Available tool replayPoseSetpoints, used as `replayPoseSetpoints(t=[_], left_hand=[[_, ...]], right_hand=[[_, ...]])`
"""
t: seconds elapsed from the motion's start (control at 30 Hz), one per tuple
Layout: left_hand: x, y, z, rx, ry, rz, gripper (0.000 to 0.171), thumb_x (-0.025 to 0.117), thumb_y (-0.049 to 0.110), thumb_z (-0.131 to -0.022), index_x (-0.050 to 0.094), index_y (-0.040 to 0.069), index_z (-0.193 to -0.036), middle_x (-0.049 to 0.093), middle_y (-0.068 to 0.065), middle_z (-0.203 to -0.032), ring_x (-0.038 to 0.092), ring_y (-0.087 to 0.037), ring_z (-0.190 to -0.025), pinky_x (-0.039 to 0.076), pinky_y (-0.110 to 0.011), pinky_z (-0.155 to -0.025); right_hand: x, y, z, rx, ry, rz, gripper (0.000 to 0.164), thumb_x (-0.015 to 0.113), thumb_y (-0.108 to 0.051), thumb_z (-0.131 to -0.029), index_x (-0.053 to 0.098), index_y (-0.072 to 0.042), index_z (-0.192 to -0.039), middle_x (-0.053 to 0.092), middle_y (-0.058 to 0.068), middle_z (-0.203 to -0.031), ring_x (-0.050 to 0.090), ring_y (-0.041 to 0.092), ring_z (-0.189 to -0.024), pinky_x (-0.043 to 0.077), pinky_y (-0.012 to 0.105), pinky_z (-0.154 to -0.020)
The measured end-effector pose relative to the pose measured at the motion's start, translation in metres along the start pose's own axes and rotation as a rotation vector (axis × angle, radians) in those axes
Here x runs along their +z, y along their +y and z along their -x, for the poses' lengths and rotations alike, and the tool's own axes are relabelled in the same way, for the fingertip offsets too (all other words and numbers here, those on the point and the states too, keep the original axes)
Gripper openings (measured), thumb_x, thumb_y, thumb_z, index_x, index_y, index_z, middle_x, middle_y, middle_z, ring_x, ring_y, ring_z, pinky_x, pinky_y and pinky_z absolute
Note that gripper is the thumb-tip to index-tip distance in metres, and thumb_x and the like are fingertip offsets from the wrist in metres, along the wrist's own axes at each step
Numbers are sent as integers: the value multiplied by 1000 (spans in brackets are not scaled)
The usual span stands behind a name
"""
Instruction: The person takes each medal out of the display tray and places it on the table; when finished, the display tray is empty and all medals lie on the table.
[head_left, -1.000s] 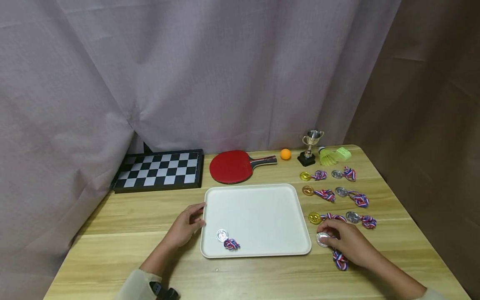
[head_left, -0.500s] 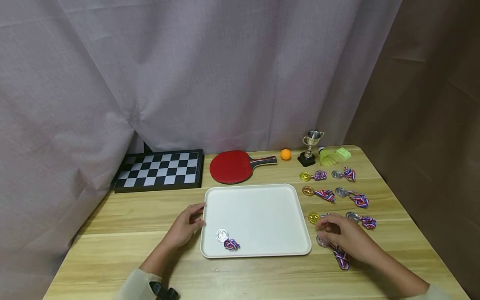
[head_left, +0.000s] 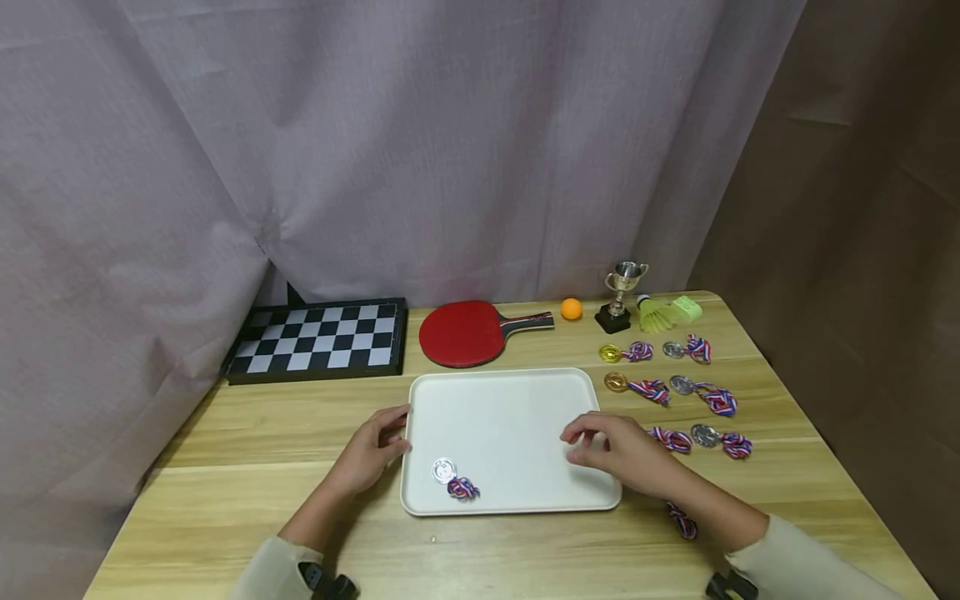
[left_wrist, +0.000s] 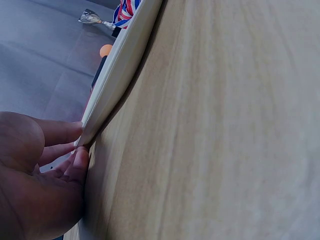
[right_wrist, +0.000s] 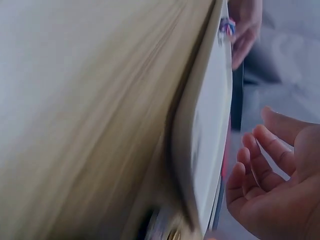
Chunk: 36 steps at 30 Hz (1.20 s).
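Note:
My left hand (head_left: 367, 452) rests against the left side of the white tray (head_left: 510, 372), its fingertips and thumb touching the rim in the left wrist view. A silver medal (head_left: 444, 471) with a striped ribbon lies in the tray's front left part. My right hand (head_left: 626, 454) hovers over the tray's right edge, fingers loosely bent, with nothing held in the right wrist view. Behind that hand and arm, one medal's ribbon (head_left: 681, 521) peeks out; its disc is hidden. A further ribbon (head_left: 670, 439) shows, with its gold disc covered by the hand.
Several medals lie right of the tray, including a bronze medal (head_left: 617, 382) and a silver medal (head_left: 705, 434). Along the back stand a chessboard (head_left: 322, 340), a red table tennis bat (head_left: 461, 333), an orange ball (head_left: 572, 309), a trophy cup (head_left: 619, 296) and a shuttlecock (head_left: 655, 315).
My right hand has let go of the silver medal at the front right and moved left over the tray's edge. The medal stays on the table. My left hand has not moved.

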<state>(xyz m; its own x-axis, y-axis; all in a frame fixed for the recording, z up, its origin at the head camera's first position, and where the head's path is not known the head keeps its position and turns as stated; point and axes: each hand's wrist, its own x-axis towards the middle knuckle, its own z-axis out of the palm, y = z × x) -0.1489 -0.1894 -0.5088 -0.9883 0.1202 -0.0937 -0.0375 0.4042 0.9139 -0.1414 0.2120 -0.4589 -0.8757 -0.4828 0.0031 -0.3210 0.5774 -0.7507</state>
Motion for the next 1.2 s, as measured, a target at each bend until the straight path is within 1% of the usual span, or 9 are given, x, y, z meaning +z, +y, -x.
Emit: replayPoseSetpoints(t=[0.07, 0.2, 0.37, 0.5, 0.63, 0.8, 0.9, 1.03, 1.2], left_hand=[[0, 1, 0, -1, 2, -1, 56, 66, -10, -93, 53, -1, -147, 56, -19, -143, 57, -33, -129, 53, -41, -107], [0, 1, 0, -2, 1, 6, 56, 66, -10, -93, 53, -1, -147, 56, -18, -143, 57, -33, -128, 54, -40, -106], [0, 0, -1, -2, -1, 22, 56, 66, -12, -93, 53, -2, -147, 56, -19, -143, 57, -33, -129, 54, -37, -105], [0, -1, 0, 1, -1, 34, 57, 66, -12, -92, 53, -2, -147, 56, -19, -142, 57, -33, -127, 55, -36, -104], [0, -1, 0, 8, -3, 34, 56, 66, -12, -92, 54, -2, -146, 57, -19, -141, 58, -33, -126, 55, -36, -103], [-1, -2, -1, 21, -2, 28, 55, 66, -11, -92, 54, -2, -146, 57, -20, -141, 58, -33, -126, 55, -34, -103], [-1, -2, 0, 45, -2, 25, 55, 66, -12, -92, 54, -4, -145, 57, -21, -141, 58, -35, -126, 56, -34, -102], [-2, -2, 0, 65, -7, 36, 55, 67, -13, -91, 53, -7, -144, 56, -24, -140, 58, -38, -125, 56, -40, -102], [-1, 0, 1, 55, -7, 47, 55, 67, -13, -91, 53, -9, -144, 56, -24, -141, 58, -38, -125, 55, -45, -103]], right_hand=[[10, -6, -12, -51, -32, -28, 16, 76, -18, -94, 74, -11, -108, 71, -1, -99, 59, 9, -89, 51, 25, -73], [33, -21, -35, -110, -95, -57, 17, 77, -16, -93, 74, -8, -108, 70, -2, -96, 60, 10, -88, 52, 24, -74], [60, -38, -62, -112, -162, -76, 19, 78, -15, -93, 73, -7, -109, 68, -6, -95, 59, 10, -87, 52, 22, -76], [81, -50, -80, -116, -206, -89, 21, 80, -15, -91, 74, -7, -110, 69, -4, -95, 60, 10, -86, 53, 22, -77], [98, -58, -93, -123, -254, -90, 24, 81, -13, -90, 74, -7, -112, 71, 0, -98, 59, 7, -85, 53, 21, -79], [108, -65, -105, -137, -276, -60, 26, 82, -12, -87, 75, -6, -111, 72, 2, -101, 58, 7, -84, 51, 21, -78], [113, -65, -109, -138, -280, -28, 26, 84, -13, -85, 77, -8, -109, 70, 1, -97, 56, 7, -82, 49, 20, -75], [116, -63, -112, -143, -291, 8, 25, 87, -13, -83, 78, -10, -106, 66, -1, -92, 54, 8, -80, 46, 19, -72], [118, -62, -112, -158, -289, 27, 26, 88, -11, -80, 78, -11, -104, 65, -2, -91, 55, 13, -82, 44, 19, -72]])
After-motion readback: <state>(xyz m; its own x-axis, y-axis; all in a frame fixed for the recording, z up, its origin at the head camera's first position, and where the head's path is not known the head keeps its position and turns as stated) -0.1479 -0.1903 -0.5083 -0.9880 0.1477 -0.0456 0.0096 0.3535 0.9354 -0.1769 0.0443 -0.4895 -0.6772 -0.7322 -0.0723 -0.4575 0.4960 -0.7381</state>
